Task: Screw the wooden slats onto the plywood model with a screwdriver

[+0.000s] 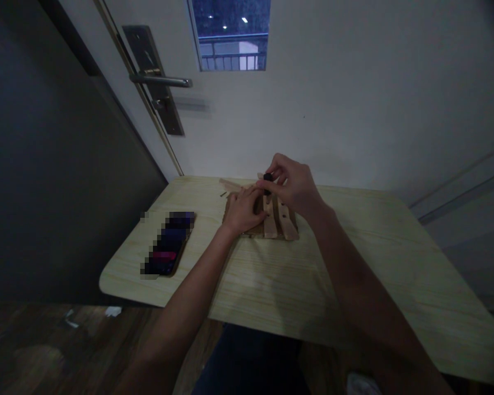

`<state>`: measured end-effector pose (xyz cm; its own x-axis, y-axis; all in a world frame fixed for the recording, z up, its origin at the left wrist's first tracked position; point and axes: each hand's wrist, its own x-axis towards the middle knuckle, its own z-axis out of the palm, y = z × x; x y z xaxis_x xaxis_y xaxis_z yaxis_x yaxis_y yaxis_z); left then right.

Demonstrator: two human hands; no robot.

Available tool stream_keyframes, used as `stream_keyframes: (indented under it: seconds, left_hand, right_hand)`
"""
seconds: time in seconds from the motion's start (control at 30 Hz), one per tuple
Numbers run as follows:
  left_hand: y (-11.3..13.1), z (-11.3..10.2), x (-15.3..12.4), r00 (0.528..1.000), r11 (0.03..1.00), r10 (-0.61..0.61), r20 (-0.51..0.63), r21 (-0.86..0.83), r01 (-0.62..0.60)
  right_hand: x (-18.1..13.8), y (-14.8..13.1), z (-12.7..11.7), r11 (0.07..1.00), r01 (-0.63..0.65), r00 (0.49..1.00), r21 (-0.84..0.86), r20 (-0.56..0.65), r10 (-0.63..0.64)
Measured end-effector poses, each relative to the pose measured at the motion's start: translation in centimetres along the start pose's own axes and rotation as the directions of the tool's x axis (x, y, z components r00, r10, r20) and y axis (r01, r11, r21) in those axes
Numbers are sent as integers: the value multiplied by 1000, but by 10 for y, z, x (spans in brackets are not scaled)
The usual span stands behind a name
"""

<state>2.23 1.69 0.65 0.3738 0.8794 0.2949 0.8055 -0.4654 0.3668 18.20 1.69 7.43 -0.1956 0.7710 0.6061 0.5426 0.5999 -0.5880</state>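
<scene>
The left hand (242, 211) presses flat, steadying the slatted pale wooden piece (276, 220); the right hand (291, 184) pinches what seems a small black-handled tool (267, 177).

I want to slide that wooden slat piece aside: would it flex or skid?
The wooden slat piece looks stiff, with flat slats on a board. Probably light, being thin. It may skid on the smooth table, though the left hand presses it down.
</scene>
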Motion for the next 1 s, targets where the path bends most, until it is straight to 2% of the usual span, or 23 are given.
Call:
stream_keyframes:
  seconds: [0.07,0.27,0.47,0.7,0.83,1.0]
  left_hand:
    - [0,0,0,1000,1000,3,-3,-4,-3]
    - [0,-1,0,1000,1000,24,-15,-14,-24]
    - [0,-1,0,999,999,35,-7,-36,-35]
    - [-3,1,0,999,999,38,-19,-20,-38]
    - [-3,1,1,1000,1000,21,-3,-1,-21]
    - [-2,1,0,999,999,40,-23,-16,-40]
  right_hand:
    - [0,2,1,1000,-1,1000,-16,5,1]
    - [0,12,1,994,103,992,-34,71,-100]
    - [-5,16,-4,986,108,992,-125,78,-98]
    - [0,2,-12,992,49,992,-114,120,-35]
    - [2,-5,-11,989,23,998,-148,54,-15]
    - [0,1,-7,981,-54,997,-189,-60,43]
